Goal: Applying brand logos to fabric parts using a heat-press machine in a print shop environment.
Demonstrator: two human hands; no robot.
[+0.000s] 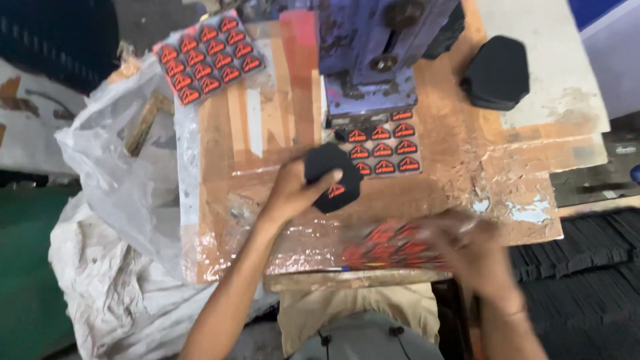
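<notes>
I read the work as a pressing and labelling cycle, at the stage between strokes.

Left hand [293, 190]: the fingers are closed around a black hexagonal pad [331, 177], thumb on its upper face. The pad lies on the copper-toned worktable [460, 153], just at 7 o'clock of the purple press [373, 47]. One orange emblem shows on the pad's lower face.

Right hand [477, 250]: motion-blurred at 5 o'clock of the table. It meets a sheet of orange-and-black emblems [390, 247] lying along the near edge. I cannot tell whether the fingers are pinching that sheet or only resting on it.

Under the press head, at 12 o'clock of the pad, sits a second emblem sheet [383, 143], partly covered by the pad's corner. A third sheet [210, 57] lies at 10 o'clock, at the far left corner. A stack of blank black pads [497, 73] rests at 2 o'clock. Plastic sacking [120, 200] hangs off the table at 9 o'clock.

Judgement: the next move calls for squaring the pad to the sheet below the head and keeping fingers out of the press line.
</notes>
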